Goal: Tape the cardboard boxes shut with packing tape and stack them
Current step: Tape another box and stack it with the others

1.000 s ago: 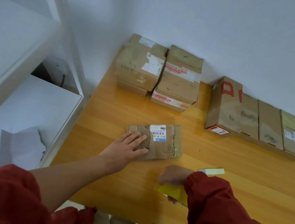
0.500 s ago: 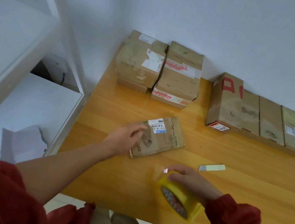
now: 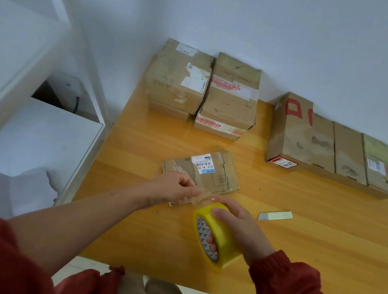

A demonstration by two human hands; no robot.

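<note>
Tape roll [image 3: 223, 244] in right hand [image 3: 239, 228]; left hand [image 3: 173, 188] apparently pinches its end.

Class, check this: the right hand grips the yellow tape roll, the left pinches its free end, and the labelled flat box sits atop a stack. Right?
One error: the head view shows the labelled flat box lying alone on the table, nearer than the stacks. The right hand does grip the yellow tape roll; the left hand pinches its free end.

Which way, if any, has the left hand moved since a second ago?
Yes. The left hand drew back off the flat box toward the near table edge, pinching tape.
</note>
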